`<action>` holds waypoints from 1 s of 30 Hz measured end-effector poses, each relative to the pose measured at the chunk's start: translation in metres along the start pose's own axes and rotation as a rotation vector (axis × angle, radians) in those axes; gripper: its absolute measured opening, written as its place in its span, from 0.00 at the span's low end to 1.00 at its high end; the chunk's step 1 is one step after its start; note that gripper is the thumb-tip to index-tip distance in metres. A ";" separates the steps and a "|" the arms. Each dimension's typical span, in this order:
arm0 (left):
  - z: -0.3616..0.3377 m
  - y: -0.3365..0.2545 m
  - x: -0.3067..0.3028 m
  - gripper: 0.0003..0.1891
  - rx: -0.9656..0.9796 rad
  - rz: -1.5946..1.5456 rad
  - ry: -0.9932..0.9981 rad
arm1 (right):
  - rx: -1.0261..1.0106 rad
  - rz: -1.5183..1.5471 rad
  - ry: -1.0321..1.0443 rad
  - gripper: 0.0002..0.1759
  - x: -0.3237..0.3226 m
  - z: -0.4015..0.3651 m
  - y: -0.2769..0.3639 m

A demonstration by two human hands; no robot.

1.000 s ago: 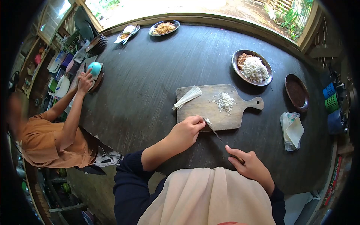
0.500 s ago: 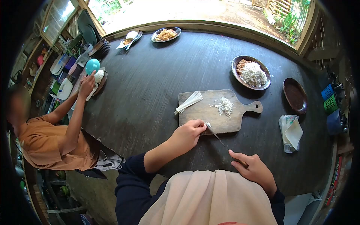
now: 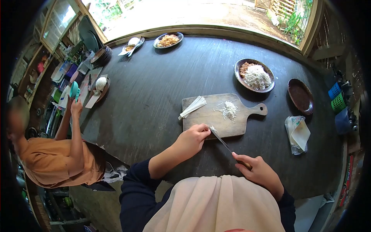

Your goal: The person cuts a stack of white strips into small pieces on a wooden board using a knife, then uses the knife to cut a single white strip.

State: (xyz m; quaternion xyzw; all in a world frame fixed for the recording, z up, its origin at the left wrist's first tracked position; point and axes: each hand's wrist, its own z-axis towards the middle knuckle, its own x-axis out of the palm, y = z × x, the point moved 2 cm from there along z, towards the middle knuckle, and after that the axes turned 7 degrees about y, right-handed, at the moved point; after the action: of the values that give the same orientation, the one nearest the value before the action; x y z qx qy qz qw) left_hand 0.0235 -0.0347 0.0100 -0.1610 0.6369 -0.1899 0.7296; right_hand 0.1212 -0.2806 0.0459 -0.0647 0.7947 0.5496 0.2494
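Note:
My right hand (image 3: 258,168) is closed round the handle of a knife (image 3: 222,141). Its blade slants up and left to the near edge of a wooden cutting board (image 3: 228,128). At the blade's tip, my left hand (image 3: 193,140) pinches white strips, mostly hidden under the fingers, at that same edge. A few cut white shreds (image 3: 213,128) lie beside the fingertips. Farther up the board are a bundle of longer white strips (image 3: 193,107) on the left and a small heap of fine white shreds (image 3: 228,110) nearer the handle.
Behind the board stands a bowl (image 3: 236,77) with white shreds and brownish food. An oval brown dish (image 3: 300,96) and a plastic packet (image 3: 297,135) lie right. At left, a person in an orange shirt (image 3: 63,160) holds a turquoise scoop (image 3: 74,89) near a rice plate (image 3: 105,92).
The other person's turquoise scoop has moved from over the rice plate back toward their body, baring a rice mound. My hands and the knife stay nearly in place; the view shifts slightly.

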 end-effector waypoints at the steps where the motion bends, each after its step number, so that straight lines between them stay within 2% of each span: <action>1: 0.000 0.000 0.000 0.10 -0.002 -0.004 -0.002 | 0.012 0.007 0.010 0.20 -0.002 -0.001 0.000; 19: 0.001 0.002 0.002 0.11 0.001 -0.008 0.000 | 0.013 0.048 0.007 0.21 0.003 0.007 -0.002; 26: 0.000 0.002 0.002 0.12 -0.008 -0.010 -0.008 | -0.054 0.026 -0.037 0.21 0.001 -0.003 -0.008; 30: 0.001 0.003 0.001 0.12 -0.014 -0.016 0.005 | 0.018 0.027 -0.011 0.21 -0.001 -0.004 -0.004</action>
State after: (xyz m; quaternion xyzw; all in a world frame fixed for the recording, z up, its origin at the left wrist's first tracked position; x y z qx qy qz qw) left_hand 0.0246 -0.0332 0.0077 -0.1707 0.6390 -0.1914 0.7252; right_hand 0.1220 -0.2862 0.0442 -0.0487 0.7991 0.5460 0.2470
